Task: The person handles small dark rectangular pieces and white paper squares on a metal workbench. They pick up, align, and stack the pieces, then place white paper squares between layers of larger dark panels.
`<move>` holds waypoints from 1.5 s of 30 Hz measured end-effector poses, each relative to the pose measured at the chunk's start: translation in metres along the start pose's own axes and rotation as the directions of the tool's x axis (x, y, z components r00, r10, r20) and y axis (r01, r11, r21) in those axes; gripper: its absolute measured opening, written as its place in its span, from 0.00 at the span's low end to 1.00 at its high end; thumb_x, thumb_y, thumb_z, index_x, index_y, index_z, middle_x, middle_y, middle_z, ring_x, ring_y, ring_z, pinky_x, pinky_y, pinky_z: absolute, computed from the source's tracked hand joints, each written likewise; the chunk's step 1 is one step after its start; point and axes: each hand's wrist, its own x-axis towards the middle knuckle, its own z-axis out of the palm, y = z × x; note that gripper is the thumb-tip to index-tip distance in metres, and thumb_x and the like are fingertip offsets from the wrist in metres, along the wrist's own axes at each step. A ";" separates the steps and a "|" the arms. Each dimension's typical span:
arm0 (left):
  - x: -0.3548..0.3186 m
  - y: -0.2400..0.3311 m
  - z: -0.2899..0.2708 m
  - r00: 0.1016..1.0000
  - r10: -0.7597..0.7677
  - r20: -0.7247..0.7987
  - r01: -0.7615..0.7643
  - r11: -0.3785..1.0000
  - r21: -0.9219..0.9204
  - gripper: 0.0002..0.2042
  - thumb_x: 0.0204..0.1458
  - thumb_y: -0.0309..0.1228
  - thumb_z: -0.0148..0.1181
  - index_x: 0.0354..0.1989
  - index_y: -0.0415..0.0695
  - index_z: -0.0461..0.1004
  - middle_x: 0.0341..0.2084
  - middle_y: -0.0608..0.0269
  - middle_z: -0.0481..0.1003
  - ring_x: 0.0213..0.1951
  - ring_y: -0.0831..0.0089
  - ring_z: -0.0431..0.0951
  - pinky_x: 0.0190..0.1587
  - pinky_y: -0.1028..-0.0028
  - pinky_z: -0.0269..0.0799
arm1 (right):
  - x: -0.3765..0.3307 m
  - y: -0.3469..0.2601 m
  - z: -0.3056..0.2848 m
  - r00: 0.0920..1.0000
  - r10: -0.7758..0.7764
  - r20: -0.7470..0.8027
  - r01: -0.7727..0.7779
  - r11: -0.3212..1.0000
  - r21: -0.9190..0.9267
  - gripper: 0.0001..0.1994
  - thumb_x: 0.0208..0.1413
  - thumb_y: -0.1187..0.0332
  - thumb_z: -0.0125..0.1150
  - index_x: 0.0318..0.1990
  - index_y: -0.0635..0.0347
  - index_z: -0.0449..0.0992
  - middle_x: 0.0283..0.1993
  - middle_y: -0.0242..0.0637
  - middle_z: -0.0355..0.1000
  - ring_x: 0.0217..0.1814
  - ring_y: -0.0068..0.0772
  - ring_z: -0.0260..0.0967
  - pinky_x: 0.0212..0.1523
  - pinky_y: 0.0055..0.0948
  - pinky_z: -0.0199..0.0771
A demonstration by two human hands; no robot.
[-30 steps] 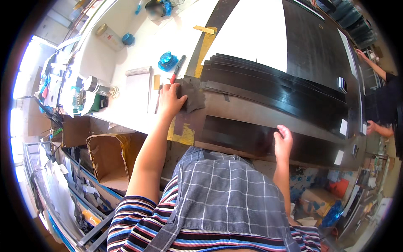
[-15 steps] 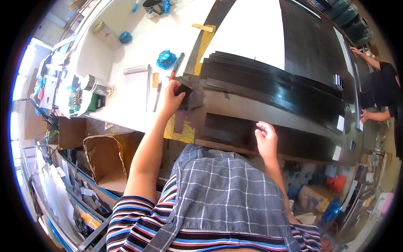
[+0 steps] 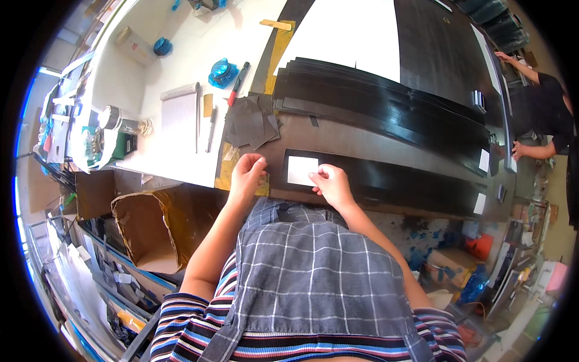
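Note:
My right hand (image 3: pixel 333 186) pinches the right edge of a small white square card (image 3: pixel 300 169). The card lies over the left end of a long black strip (image 3: pixel 398 188) along the table's near edge. Just left of the card is my left hand (image 3: pixel 246 176), its fingers curled together; what they hold, if anything, is hidden. Beyond my left hand, several dark grey square pieces (image 3: pixel 248 123) lie in a loose pile.
Long black sheets (image 3: pixel 386 99) lie stacked across the table's middle, beyond the strip. A notepad (image 3: pixel 179 120), a red-and-black marker (image 3: pixel 239 84) and a blue plastic-wrapped object (image 3: pixel 223 73) are at left. A cardboard box (image 3: pixel 145 232) stands below; another person (image 3: pixel 540 114) works at far right.
My left hand has left the dark pile, where it held a dark square, and moved nearer. My right hand has moved left along the strip and now pinches the white card.

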 end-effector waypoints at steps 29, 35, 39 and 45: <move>-0.022 -0.019 0.030 0.835 0.362 0.413 -0.534 0.355 0.768 0.20 0.51 0.24 0.54 0.54 0.52 0.73 0.58 0.70 0.70 0.40 0.57 0.80 0.40 0.60 0.77 | -0.001 -0.025 0.006 0.958 -0.279 -0.068 0.150 0.686 -0.712 0.12 0.53 0.68 0.61 0.42 0.66 0.73 0.31 0.48 0.77 0.36 0.45 0.79 0.36 0.41 0.77; -0.013 -0.015 0.025 0.818 0.410 0.403 -0.562 0.424 0.710 0.17 0.48 0.25 0.57 0.49 0.51 0.76 0.52 0.65 0.74 0.42 0.56 0.79 0.43 0.61 0.76 | -0.010 -0.008 0.010 0.757 -0.566 0.328 0.632 0.505 -0.588 0.17 0.52 0.75 0.57 0.51 0.65 0.72 0.50 0.50 0.75 0.56 0.48 0.72 0.59 0.45 0.69; 0.041 0.012 -0.001 0.797 0.557 0.232 -0.522 0.442 0.729 0.12 0.43 0.24 0.59 0.39 0.46 0.77 0.36 0.58 0.76 0.44 0.56 0.76 0.48 0.60 0.73 | -0.007 -0.007 0.012 0.803 -0.483 0.351 0.590 0.557 -0.584 0.17 0.53 0.74 0.57 0.51 0.66 0.73 0.51 0.53 0.74 0.58 0.48 0.70 0.61 0.45 0.68; 0.100 0.069 -0.038 0.890 0.418 0.180 -0.286 0.207 0.936 0.24 0.35 0.30 0.69 0.45 0.45 0.71 0.45 0.55 0.71 0.51 0.53 0.70 0.54 0.60 0.68 | -0.007 -0.038 0.006 0.858 -0.311 0.409 0.505 0.655 -0.562 0.18 0.54 0.70 0.58 0.53 0.66 0.72 0.52 0.50 0.74 0.57 0.49 0.71 0.61 0.45 0.68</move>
